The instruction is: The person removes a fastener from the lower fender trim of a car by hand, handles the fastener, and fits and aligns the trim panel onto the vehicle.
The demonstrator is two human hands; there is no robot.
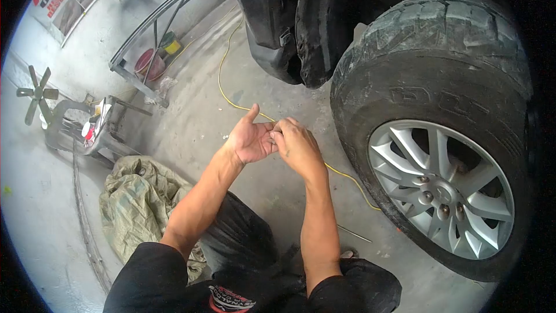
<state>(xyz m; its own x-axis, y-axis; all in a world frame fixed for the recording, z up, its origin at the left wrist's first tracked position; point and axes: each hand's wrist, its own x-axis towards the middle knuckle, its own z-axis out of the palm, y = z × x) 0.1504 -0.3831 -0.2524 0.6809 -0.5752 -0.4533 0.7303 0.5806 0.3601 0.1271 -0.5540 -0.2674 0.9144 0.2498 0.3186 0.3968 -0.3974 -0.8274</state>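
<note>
My left hand (253,139) is held palm up in front of me, thumb stretched out. Its fingertips are partly covered by my right hand (296,146). The fingers of my right hand are curled and pinched together over the left fingers, and whatever is between them is hidden or too small to name. Both hands are in the air above the concrete floor, left of a large tire (370,98) with a silver alloy wheel (440,185).
A dark bumper section (272,23) hangs above the tire. A yellow cord (223,81) runs across the floor, near a thin metal rod (354,233). To the left are a crumpled tarp (136,197), a plastic chair (107,122) bearing small items, a metal rack (156,20) and a bucket (149,65).
</note>
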